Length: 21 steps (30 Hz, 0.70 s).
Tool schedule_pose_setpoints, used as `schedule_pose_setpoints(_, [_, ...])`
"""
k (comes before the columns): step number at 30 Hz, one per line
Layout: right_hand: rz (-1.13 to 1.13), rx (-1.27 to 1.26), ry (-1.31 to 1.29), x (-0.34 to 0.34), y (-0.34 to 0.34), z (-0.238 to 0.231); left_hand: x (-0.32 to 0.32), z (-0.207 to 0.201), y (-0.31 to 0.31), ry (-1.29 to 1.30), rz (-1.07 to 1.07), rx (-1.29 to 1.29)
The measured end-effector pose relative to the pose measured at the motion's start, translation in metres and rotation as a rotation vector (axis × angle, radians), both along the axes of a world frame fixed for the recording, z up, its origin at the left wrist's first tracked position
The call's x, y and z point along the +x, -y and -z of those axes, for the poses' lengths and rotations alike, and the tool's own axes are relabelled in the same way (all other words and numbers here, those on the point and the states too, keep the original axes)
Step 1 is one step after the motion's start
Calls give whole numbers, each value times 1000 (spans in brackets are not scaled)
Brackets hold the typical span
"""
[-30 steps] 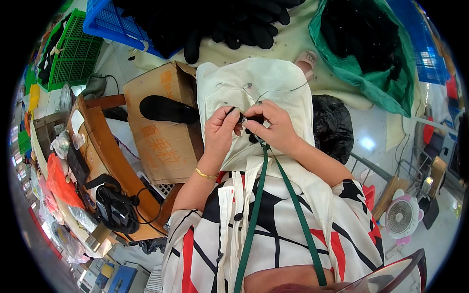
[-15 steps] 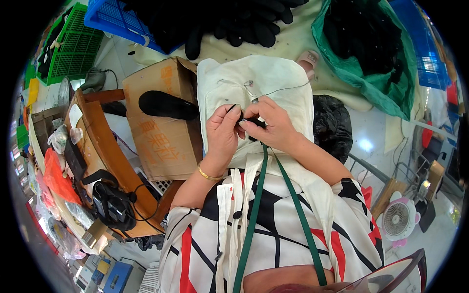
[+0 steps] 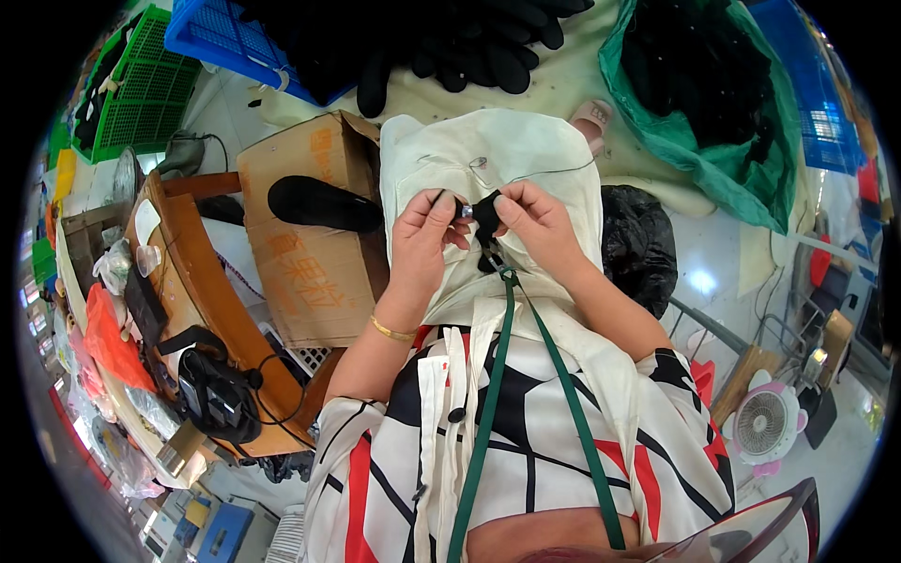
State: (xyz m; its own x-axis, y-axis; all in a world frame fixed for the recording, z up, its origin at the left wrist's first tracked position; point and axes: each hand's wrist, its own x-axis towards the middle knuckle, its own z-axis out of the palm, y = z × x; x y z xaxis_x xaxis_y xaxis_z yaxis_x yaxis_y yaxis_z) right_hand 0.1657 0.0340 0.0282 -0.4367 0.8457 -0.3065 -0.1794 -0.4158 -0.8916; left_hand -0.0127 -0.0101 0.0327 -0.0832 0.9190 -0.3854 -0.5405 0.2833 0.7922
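Note:
Over the white apron [image 3: 488,141] on my lap, both hands work on a small piece of black fabric [image 3: 485,214]. My left hand [image 3: 424,230] is closed at its left side, thumb against fingers, with a thin dark tip poking up. Something shiny and silvery shows by its fingertips, too small to name. My right hand [image 3: 537,220] pinches the fabric's right edge between thumb and fingers. Just below hangs a green lanyard [image 3: 507,310], a dark object with a metal part at its end. A loose dark thread [image 3: 549,174] lies across the apron.
Left of my lap, a black insole-shaped piece [image 3: 324,204] lies on a cardboard box [image 3: 310,272], beside a wooden table [image 3: 221,328]. More black pieces [image 3: 469,56] are heaped ahead. A green sack [image 3: 690,159] of black items and a black plastic bag [image 3: 638,239] are at right.
My hands have drawn apart, the right one moving to the right and turning. More of the black fabric and the silvery spot now show between them.

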Motion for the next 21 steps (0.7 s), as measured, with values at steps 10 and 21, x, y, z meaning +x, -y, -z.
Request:
schedule_pose_setpoints(10, [-86,374,443,14,-5,-11,-29,14,-12,-592,542,133])
schedule_pose_setpoints(21, [-44,524,362,9,-1,-19,-21,3,-16,-433,478,143])
